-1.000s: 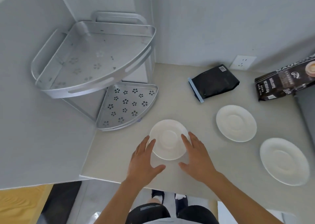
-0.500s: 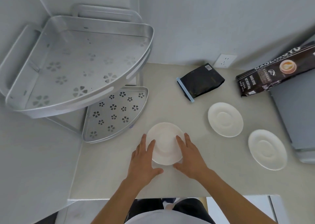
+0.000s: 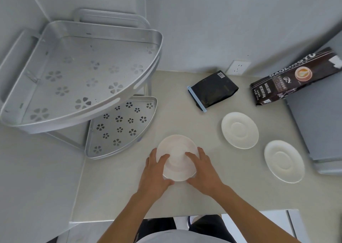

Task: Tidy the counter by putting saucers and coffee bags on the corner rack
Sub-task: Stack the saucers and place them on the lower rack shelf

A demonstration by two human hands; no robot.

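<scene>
1. Nearest the wearer, the left hand [image 3: 154, 170] and the right hand [image 3: 202, 168] are seen closed on opposite edges of one white saucer [image 3: 177, 156], fingers laid over its rim. Whether the saucer is lifted clear of the counter [image 3: 114, 191] cannot be told.
2. Risk is judged as follows: the grip is at the rim only, so the saucer could tilt and slide out if one hand is released early; its edge could also be knocked against the raised lip of the lower shelf [image 3: 120, 126], which lies just beside it to the left.
3. Two further saucers are noted on the counter to the right, the middle saucer [image 3: 240, 130] and the far-right saucer [image 3: 284, 161], each lying flat and apart from the other.
4. Farther back, a black coffee bag [image 3: 212, 90] is laid flat; a printed coffee bag [image 3: 294, 76] is propped aslant over a grey appliance [image 3: 320, 128] and could be toppled if brushed.
5. The corner rack is found unloaded: nothing is held on the lower shelf or the upper shelf [image 3: 74, 80]. The task is judged barely begun.
6. A wall socket [image 3: 238, 68] is noted behind the bags.
</scene>
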